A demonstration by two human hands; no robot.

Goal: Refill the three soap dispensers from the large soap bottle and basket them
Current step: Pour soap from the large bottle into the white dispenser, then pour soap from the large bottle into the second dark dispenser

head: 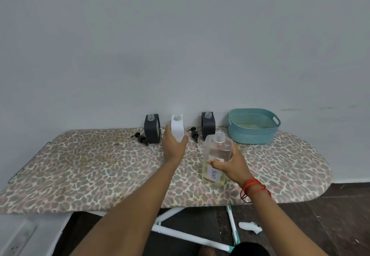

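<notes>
Three uncapped soap dispensers stand in a row at the back of the ironing board: a dark one [152, 128] at left, a white one [177, 126] in the middle, another dark one [208, 124] at right. My left hand [173, 146] is wrapped around the lower part of the white dispenser. My right hand [230, 163] grips the large clear soap bottle [217, 151], which is uncapped, labelled SOAP, upright on the board and holds yellowish liquid low down. Two dark pump heads [141, 138] [193, 133] lie beside the dispensers. The teal basket [253, 133] sits at the back right.
The leopard-print ironing board [90, 165] stands against a grey wall. A clear pump tube [264, 175] lies near its right end. Below are the board's white legs [190, 235], a white object [250, 227] on the dark floor and a wall socket [18, 241] at bottom left.
</notes>
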